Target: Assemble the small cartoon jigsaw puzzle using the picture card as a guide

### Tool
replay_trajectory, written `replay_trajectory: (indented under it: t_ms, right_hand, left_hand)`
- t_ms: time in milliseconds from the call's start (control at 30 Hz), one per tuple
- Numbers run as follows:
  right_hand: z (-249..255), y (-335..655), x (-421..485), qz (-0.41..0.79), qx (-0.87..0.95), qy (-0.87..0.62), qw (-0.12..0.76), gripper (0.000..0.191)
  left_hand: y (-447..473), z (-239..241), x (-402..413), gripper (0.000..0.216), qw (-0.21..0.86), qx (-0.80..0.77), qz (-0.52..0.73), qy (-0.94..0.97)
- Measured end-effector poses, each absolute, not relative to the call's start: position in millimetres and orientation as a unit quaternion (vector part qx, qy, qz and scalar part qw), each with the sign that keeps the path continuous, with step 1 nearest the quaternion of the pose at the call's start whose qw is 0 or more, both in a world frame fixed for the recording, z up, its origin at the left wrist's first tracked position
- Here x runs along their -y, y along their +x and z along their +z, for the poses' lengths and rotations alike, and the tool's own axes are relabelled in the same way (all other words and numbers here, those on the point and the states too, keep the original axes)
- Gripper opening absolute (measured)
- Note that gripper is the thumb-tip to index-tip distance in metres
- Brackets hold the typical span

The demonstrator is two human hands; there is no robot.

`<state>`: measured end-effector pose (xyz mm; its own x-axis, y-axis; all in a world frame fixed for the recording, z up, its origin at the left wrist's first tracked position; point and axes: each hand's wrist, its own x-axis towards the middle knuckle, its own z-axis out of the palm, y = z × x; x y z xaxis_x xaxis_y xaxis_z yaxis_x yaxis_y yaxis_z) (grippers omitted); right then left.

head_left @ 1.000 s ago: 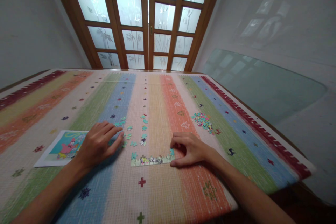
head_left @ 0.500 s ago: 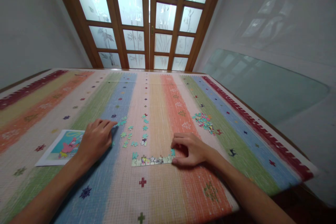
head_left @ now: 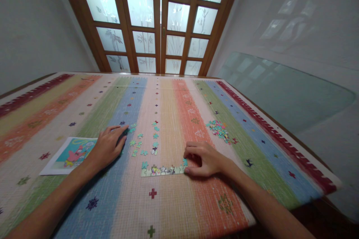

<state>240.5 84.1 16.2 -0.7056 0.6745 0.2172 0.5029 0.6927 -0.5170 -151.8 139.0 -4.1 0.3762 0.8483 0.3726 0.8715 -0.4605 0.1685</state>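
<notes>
My left hand point(head_left: 110, 144) rests over the blue stripe, its fingers stretched out and the thumb apart. Its fingertips are at the edge of a small cluster of teal jigsaw pieces point(head_left: 132, 128); some lie partly behind them. My right hand point(head_left: 203, 159) curls around the right end of a joined jigsaw strip point(head_left: 164, 170). Between its thumb and fingertips shows a teal jigsaw piece point(head_left: 185, 162), partly hidden by the hand. Another teal piece point(head_left: 144, 165) stands at the strip's left end. Loose green and teal pieces point(head_left: 139, 144) lie between my hands.
A printed picture point(head_left: 73, 155) with a pink cartoon figure lies partly under my left forearm. To the right is a heap of mixed jigsaw pieces point(head_left: 218, 130). A striped cloth point(head_left: 174, 209) covers the table. Beyond stand wood-framed glass doors point(head_left: 161, 26).
My left hand has shifted slightly right and its fingers have stretched out over the teal pieces. My right hand keeps its place at the strip's end.
</notes>
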Motion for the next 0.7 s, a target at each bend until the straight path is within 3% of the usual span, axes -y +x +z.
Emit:
replay_trajectory:
  t_ms: [700]
  right_hand:
    - [18,241,-83,0.212,0.896,-0.33,0.209,0.025]
  left_hand:
    - [-141,5,-133,0.038,0.005,0.426,-0.24,-0.872]
